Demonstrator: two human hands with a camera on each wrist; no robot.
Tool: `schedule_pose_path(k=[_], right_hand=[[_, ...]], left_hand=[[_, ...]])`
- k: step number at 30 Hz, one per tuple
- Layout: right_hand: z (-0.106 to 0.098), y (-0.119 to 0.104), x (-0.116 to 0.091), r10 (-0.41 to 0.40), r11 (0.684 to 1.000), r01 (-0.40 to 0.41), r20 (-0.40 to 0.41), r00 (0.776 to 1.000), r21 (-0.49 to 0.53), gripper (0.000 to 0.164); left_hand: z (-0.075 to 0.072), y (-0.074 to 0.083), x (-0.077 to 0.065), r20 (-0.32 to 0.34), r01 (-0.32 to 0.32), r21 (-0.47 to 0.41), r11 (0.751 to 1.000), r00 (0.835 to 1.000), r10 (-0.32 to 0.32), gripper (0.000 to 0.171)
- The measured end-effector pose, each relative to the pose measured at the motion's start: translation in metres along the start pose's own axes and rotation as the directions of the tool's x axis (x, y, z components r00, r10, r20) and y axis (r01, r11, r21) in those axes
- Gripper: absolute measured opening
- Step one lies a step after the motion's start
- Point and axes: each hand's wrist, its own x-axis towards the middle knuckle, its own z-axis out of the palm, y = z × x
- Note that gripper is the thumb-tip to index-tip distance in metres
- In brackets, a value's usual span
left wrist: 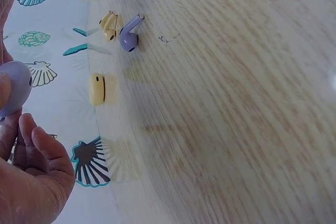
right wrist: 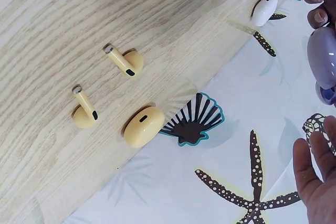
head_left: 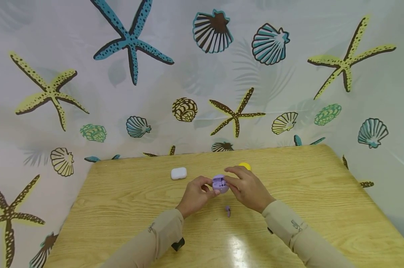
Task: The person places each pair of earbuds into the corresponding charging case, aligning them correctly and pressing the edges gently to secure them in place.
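Observation:
My left hand (head_left: 196, 194) grips a light purple earbud case (head_left: 218, 188), fingers and thumb around its left side, its lid tipped up. At the case's right side the thumb and index finger of my right hand (head_left: 250, 188) pinch a purple earbud (head_left: 223, 183), which they mostly hide. In the right wrist view, other fingers (right wrist: 310, 169) of that hand stretch out below the case. A second purple earbud (head_left: 228, 211) lies on the table just in front of the hands; the left wrist view shows this earbud (left wrist: 129, 35) too.
A closed white earbud case (head_left: 179, 173) lies on the wooden table (head_left: 128, 201) to the left behind my hands. Past the right hand are a yellow case (right wrist: 144, 128) and two yellow earbuds (right wrist: 125, 62). A cloth with shells and starfish (head_left: 131, 41) hangs behind the table.

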Motion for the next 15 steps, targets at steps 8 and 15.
schedule_pose_path(k=[8,15], right_hand=[[-0.0004,-0.0038,-0.0019,0.019,1.000,-0.019,0.012,1.000,-0.004,0.019],[-0.0002,-0.0071,-0.0035,0.027,1.000,-0.027,0.020,0.999,-0.007,0.019]], left_hand=[[-0.0010,-0.0004,-0.0025,0.008,0.000,-0.003,1.000,1.000,0.000,0.024],[-0.0009,-0.0030,-0.0038,0.012,0.009,0.004,1.000,1.000,-0.009,0.022]])
